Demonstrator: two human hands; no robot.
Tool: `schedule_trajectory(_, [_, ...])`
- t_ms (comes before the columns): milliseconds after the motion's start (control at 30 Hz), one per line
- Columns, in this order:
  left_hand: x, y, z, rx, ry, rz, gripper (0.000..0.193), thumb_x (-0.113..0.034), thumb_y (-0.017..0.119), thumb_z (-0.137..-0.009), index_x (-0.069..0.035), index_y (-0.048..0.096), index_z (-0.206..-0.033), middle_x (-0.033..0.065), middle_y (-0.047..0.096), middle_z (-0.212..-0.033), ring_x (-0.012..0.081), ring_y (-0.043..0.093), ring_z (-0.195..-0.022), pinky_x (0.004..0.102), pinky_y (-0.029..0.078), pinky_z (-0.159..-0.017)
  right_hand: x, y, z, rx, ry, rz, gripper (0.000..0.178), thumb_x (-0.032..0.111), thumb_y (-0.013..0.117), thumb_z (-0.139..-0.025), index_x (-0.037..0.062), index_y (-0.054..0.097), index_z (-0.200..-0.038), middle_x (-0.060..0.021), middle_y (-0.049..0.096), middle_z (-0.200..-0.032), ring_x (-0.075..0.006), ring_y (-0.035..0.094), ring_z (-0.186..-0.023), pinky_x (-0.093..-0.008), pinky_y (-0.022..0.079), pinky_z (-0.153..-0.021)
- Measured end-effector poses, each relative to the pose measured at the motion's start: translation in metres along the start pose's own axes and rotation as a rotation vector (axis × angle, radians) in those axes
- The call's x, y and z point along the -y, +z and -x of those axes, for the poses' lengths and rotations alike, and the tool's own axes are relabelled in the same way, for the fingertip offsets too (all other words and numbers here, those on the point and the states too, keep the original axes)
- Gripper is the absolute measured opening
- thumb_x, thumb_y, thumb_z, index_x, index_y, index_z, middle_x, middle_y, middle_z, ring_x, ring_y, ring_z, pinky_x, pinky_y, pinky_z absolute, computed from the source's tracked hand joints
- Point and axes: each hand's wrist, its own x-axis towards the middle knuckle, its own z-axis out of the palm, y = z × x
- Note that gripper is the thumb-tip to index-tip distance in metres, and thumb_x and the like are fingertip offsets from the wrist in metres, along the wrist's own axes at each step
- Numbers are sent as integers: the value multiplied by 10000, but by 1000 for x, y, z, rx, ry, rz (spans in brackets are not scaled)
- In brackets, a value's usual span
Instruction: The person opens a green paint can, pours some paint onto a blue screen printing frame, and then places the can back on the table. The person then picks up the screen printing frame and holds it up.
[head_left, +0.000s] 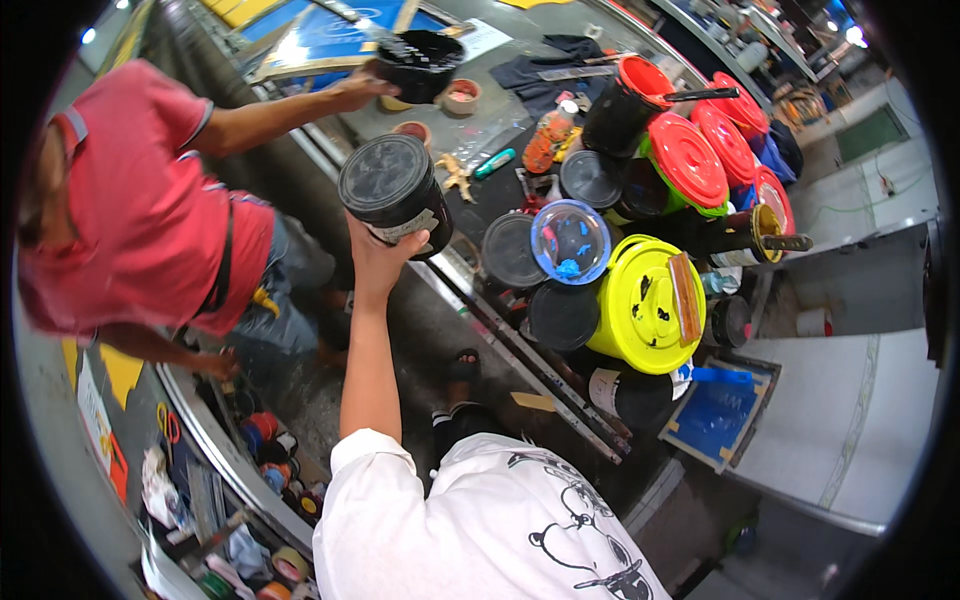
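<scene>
My left hand (378, 250) is wrapped round a black plastic jar (388, 180) with a ribbed black lid on it. The jar is raised over the gap beside the table, and its pale label shows near my thumb. Beyond it, a co-worker's hand (362, 90) holds a black tub (420, 68) with glossy black stuff in it. To the right of my jar, on the table, are dark round lids (512, 250) and a clear blue-rimmed lid (570, 242) smeared with blue. My right hand is out of view.
A yellow lidded bucket (645, 305) bears a wooden-handled squeegee (684, 298). Behind it stand red-lidded buckets (688, 158) and a black container with a red inside (640, 85). A person in a red shirt (140, 200) stands at left. A blue framed screen (718, 410) leans at right.
</scene>
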Motion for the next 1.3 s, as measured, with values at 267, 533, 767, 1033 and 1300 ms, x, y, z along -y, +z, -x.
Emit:
schedule_trajectory(267, [-120, 11, 184, -278, 259, -607, 1030, -268, 925, -551, -3, 405, -1400, 148, 514, -1290, 287, 535, -1195, 414, 432, -1028, 48, -48, -1, 239, -430, 346, 224, 130, 663, -928, 1, 672, -1110, -87, 692, -842, -139, 634, -772, -288, 511, -713])
schedule_trajectory(533, [-180, 148, 414, -127, 222, -705, 1116, -315, 928, -521, -28, 355, -1436, 189, 506, -1294, 384, 521, -1173, 485, 424, -1010, 143, -97, 61, 592, -1107, -231, 865, 218, 849, -801, 21, 356, -1483, -111, 551, -1293, -200, 578, -1164, -348, 460, -1006])
schedule_trajectory(767, [-195, 255, 521, 271, 250, -525, 1017, -259, 895, -533, -20, 415, -1397, 212, 543, -1279, 422, 537, -1192, 480, 415, -1043, 116, -130, 113, 202, -1419, -538, 1141, 169, 956, -631, 35, 239, -1507, -178, 515, -1366, -241, 547, -1256, -391, 439, -1080])
schedule_trajectory(1033, [-152, 300, 547, 526, -742, 519, 962, -738, 459, -876, -96, 255, -1563, 135, 364, -1567, 293, 372, -1433, 518, 327, -1152, 97, -190, 104, 44, -1235, -915, 1012, 92, 917, -671, 25, 292, -1464, -157, 534, -1342, -234, 573, -1229, -362, 466, -1058])
schedule_trajectory(1300, [-111, 343, 519, 531, -1086, 958, 775, -668, 390, -941, -139, 402, -1508, 124, 507, -1471, 326, 552, -1291, 545, 485, -1026, 93, -243, 69, -53, -1362, -472, 1126, 449, 934, -657, 19, 314, -1494, -179, 389, -1467, -259, 431, -1368, -394, 358, -1153])
